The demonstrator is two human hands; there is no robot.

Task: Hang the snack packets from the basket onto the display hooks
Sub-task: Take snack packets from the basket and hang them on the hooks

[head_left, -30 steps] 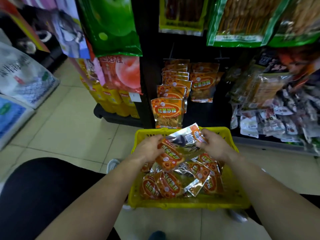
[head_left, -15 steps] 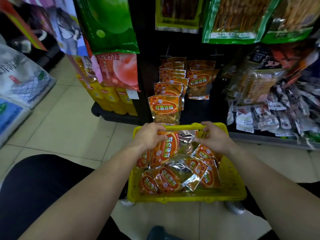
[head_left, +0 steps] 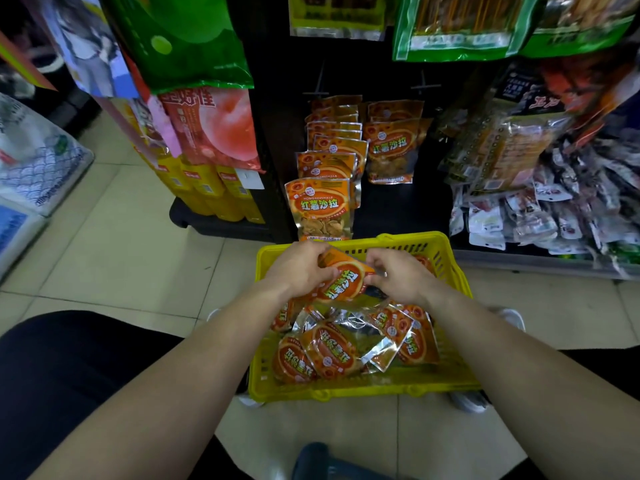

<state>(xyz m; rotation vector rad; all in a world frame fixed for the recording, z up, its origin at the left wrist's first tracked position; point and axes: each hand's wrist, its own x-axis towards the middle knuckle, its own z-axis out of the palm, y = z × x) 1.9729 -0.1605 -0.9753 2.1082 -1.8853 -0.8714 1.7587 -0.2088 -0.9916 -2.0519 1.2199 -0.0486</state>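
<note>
Two bare hands meet over a yellow basket point(head_left: 349, 393) standing on a tiled shop floor point(head_left: 131, 244) in front of a dark display rack. Between them they hold one orange snack packet point(head_left: 343, 281) just above the basket's far end. The left hand point(head_left: 298, 269) curls its fingers round the packet's left edge, and the right hand point(head_left: 403, 276) pinches its right corner. The packet faces the camera with its printed side up. Its long axis lies on a slant, rising from lower left to upper right, and the lettering runs along that line.

Below it, at least six more loose packets point(head_left: 329, 348) lie heaped in the basket, some showing orange fronts and some silver backs; the exact number cannot be told from the overlap.

On the rack, matching packets hang upright in two rows. The left row point(head_left: 322, 206) steps toward the camera with about seven overlapping packets, its front one just behind the basket's far rim. The right row point(head_left: 391, 151) shows one full front with others hidden behind. Two bare hooks point(head_left: 424, 86) stick out above the rows.
</note>
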